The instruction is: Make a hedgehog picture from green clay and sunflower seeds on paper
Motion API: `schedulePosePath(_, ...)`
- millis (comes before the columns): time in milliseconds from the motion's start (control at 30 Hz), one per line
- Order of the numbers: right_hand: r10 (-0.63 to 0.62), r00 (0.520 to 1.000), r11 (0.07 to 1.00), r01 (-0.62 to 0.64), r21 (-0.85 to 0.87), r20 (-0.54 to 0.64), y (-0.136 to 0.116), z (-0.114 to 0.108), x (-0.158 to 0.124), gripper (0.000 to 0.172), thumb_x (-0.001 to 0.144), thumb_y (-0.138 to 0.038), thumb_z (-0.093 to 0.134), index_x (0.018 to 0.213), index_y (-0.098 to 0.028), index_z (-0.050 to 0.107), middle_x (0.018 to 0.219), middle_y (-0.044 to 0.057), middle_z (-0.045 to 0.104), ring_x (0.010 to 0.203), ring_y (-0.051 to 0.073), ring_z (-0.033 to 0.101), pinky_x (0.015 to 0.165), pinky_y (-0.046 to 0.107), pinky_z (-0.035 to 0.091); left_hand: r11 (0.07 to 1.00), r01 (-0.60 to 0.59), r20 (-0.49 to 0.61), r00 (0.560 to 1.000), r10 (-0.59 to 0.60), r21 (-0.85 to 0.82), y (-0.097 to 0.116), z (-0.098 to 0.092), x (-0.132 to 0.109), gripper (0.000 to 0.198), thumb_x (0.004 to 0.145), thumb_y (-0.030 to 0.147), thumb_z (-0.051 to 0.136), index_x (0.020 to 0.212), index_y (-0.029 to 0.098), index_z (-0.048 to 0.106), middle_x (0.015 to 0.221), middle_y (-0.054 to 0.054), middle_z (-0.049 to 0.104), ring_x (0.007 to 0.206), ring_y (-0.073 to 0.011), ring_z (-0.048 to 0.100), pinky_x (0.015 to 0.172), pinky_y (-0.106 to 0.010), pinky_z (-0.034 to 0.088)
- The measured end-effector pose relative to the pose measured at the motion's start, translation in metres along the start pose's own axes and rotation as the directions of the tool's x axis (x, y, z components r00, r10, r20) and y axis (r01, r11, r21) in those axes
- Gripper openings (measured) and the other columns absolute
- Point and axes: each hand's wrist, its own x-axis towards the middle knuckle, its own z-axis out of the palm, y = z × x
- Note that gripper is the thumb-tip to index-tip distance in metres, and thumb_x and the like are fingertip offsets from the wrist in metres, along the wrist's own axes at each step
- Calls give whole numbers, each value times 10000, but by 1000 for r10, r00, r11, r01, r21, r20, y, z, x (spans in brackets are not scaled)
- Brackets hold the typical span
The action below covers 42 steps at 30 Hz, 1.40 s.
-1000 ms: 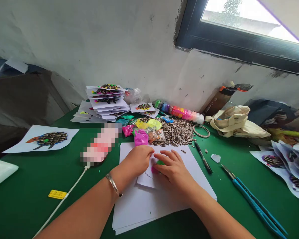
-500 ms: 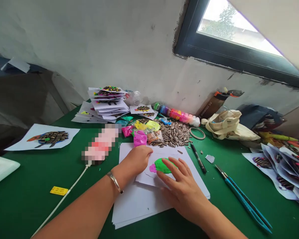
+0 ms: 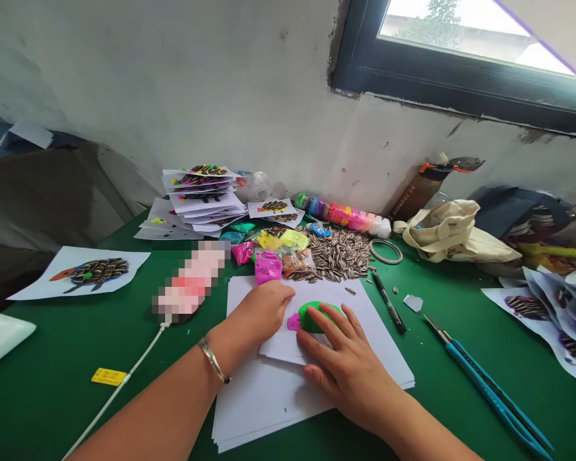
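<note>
Green modelling clay [image 3: 318, 317] sits on a cut paper sheet [image 3: 283, 349] atop a white paper stack [image 3: 264, 410]. Our right hand [image 3: 348, 378] lies open, fingers [image 3: 352, 326] spread against the clay, ungripping; our left hand [image 3: 262, 314] rests empty on the sheet, sunflower seeds [image 3: 338, 256] just beyond on the green surface [image 3: 52, 365].

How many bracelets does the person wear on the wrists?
1: a metal bangle on the left wrist. The right wrist shows none, though part of it may be hidden.
</note>
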Motion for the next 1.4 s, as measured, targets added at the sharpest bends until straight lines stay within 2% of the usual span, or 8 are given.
schedulePosePath(133, -32, 998, 997, 36, 62, -60, 0, -3, -2, 257, 924, -358, 529, 1137, -281, 650, 1330, 63, 561, 1287, 292, 424, 1107, 605, 249, 1000, -18, -27, 999, 18, 5, 3, -3, -4, 277, 929, 179, 434, 1061, 162, 676, 1045, -87, 709, 982, -226, 632, 874, -348, 471)
schedulePosePath(233, -28, 998, 997, 32, 71, -63, 2, -4, -4, 276, 921, -353, 535, 1170, -283, 632, 1352, 60, 542, 1301, 283, 409, 1119, 584, 246, 997, -78, -26, 997, 78, 7, 7, -3, -6, 271, 933, 176, 435, 1074, 163, 666, 1046, -84, 701, 986, -219, 618, 890, -349, 465)
schedulePosePath(400, 9, 1000, 999, -8, 44, -25, 4, -1, -2, 315, 926, -369, 525, 1224, -303, 603, 1365, 64, 535, 1308, 302, 406, 1100, 625, 251, 979, -204, 114, 973, 203, 0, 11, -8, -7, 230, 936, 197, 441, 915, 174, 669, 943, -60, 667, 939, -200, 594, 879, -339, 456)
schedulePosePath(467, 15, 1000, 999, -14, 37, -17, 4, 0, -2, 323, 930, -374, 519, 1238, -314, 594, 1360, 60, 540, 1302, 304, 411, 1090, 633, 264, 975, -222, 166, 961, 223, -21, 11, -12, -10, 181, 913, 230, 494, 966, 182, 660, 1005, -65, 648, 985, -213, 579, 891, -345, 454)
schedulePosePath(700, 10, 1000, 1000, -10, 9, -6, 2, 1, 0, 333, 946, -381, 492, 1260, -310, 576, 1384, 44, 527, 1299, 300, 412, 1085, 635, 281, 985, -163, 254, 952, 170, -50, 11, -15, -16, 431, 834, 266, 616, 1258, 223, 551, 1332, -98, 523, 1293, -284, 412, 1074, -427, 347)
schedulePosePath(967, -39, 999, 998, 39, -54, 2, 3, 0, -1, 392, 931, -336, 521, 1315, -264, 533, 1457, 76, 444, 1330, 317, 366, 1087, 639, 270, 988, -122, 287, 947, 144, -94, 18, -19, -16, 376, 824, 237, 619, 1197, 207, 588, 1332, -108, 523, 1308, -307, 401, 1084, -458, 336)
schedulePosePath(1200, 0, 1000, 1000, 0, -26, -2, 0, 2, 0, 339, 924, -347, 531, 1257, -301, 578, 1409, 51, 503, 1307, 302, 405, 1094, 629, 262, 990, -116, 299, 945, 134, -77, 19, -20, -16, 442, 818, 266, 638, 1247, 191, 562, 1335, -118, 512, 1311, -297, 393, 1094, -435, 326)
schedulePosePath(1400, -23, 1000, 999, 23, -27, 6, 0, 0, -2, 373, 924, -324, 529, 1293, -272, 554, 1449, 71, 456, 1337, 301, 362, 1109, 620, 236, 987, -142, 282, 946, 160, -81, 16, -18, -17, 437, 816, 263, 634, 1244, 214, 560, 1354, -111, 503, 1323, -291, 383, 1095, -444, 326)
